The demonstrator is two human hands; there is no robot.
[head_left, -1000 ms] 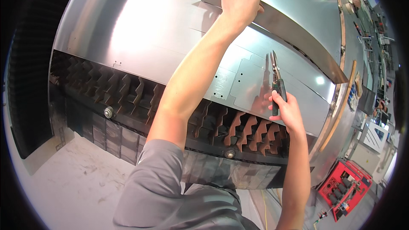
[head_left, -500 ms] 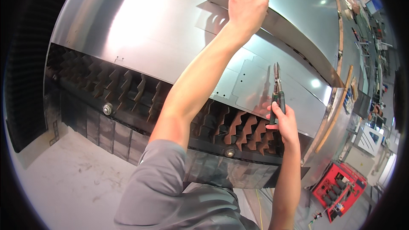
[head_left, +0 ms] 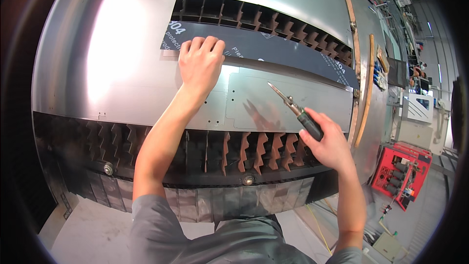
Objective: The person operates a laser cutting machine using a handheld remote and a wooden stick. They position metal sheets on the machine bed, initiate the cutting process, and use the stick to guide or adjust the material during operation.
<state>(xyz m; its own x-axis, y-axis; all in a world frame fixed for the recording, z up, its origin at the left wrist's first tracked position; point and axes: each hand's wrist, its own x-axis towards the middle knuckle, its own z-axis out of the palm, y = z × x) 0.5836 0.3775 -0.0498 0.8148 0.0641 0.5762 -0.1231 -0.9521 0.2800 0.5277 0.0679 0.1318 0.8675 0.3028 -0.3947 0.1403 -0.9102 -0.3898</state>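
Evidently the left hand (head_left: 201,63) has its fingers clenched on the near edge of a long, dark blue-grey, film-covered metal strip (head_left: 293,53), close to its left end. The strip lies across the bed, just on the near side of a slot that bares the slats. With such an off-centre hold, the long right end will probably want to swing or flex, so a firm, level grip well away from the sharp corners seems best. Rightward, metal snips with dark green handles (head_left: 310,123) point up and left over the sheet, grasped in the right hand (head_left: 330,142); their tips are best kept clear of strip and wrist.

As for the surface, a shiny silver sheet of metal (head_left: 122,85) covers much of the bed, and rust-brown toothed slats (head_left: 261,149) show below it. Pale grey floor (head_left: 97,239) lies lower left; farther right come a slim tan wooden rod (head_left: 365,93) and an open-fronted red machine (head_left: 398,178).
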